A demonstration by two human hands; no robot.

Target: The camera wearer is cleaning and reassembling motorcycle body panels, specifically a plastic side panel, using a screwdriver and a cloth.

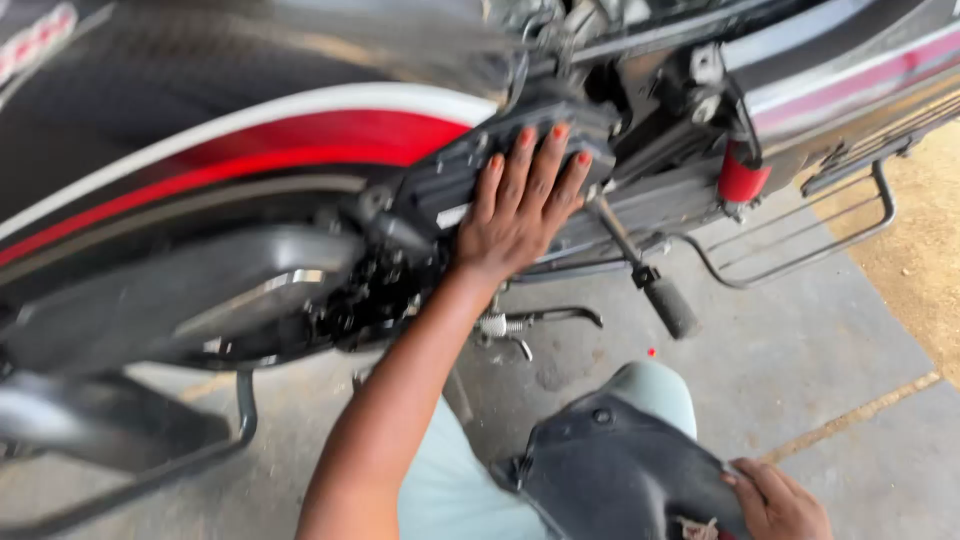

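My left hand point(522, 205) lies flat with fingers spread on the dark side of a motorcycle point(300, 140), on a black ribbed part point(455, 170) just below the red and white body panel. My right hand point(775, 500) sits low at the bottom right, gripping the edge of a loose dark grey plastic cover point(610, 470) that rests on my knee. The whole view is blurred by motion.
A kick lever with a rubber end point(668, 303) sticks out right of my left hand. A red shock spring point(742, 180) and a wire side guard point(800, 245) lie further right. A foot rest and spring point(510, 325) hang below. Grey concrete floor point(800, 350), sandy ground at right.
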